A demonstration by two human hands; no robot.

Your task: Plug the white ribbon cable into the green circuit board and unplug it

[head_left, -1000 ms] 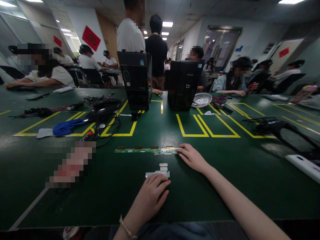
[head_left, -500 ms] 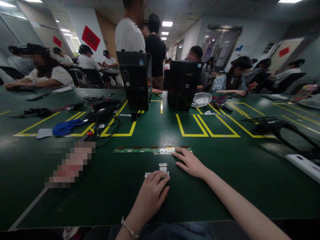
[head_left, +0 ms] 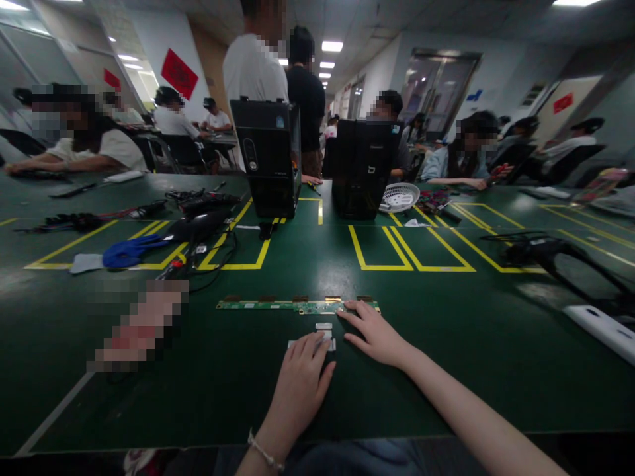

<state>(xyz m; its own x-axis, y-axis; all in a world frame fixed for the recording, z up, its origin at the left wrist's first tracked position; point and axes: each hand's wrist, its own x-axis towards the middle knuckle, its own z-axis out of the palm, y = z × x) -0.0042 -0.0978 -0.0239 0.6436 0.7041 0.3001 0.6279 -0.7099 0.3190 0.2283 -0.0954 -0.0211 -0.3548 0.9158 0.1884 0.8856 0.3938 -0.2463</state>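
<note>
A long, narrow green circuit board [head_left: 270,305] lies flat on the table, with several brown-gold tabs along its far edge. My right hand [head_left: 374,330] rests its fingertips on the board's right part, fingers spread, not wrapped round it. Nearer to me is a flat silvery-white piece [head_left: 324,335], perhaps a ribbon connector. My left hand [head_left: 303,373] lies over its near part with fingers stretched out flat, covering some of it. A bracelet [head_left: 265,453] circles the left wrist.
Two black computer towers [head_left: 268,158] stand at the far side. Cables [head_left: 198,198], a blue glove [head_left: 131,251] and a pixelated object [head_left: 143,324] lie left. On the right are a white basket [head_left: 398,197], a black frame [head_left: 555,254] and a white bar [head_left: 602,330]. Several people work beyond.
The circuit board has slid slightly toward me and to the left, and my right hand has moved with it. My left hand has shifted only a little over the silvery-white piece.
</note>
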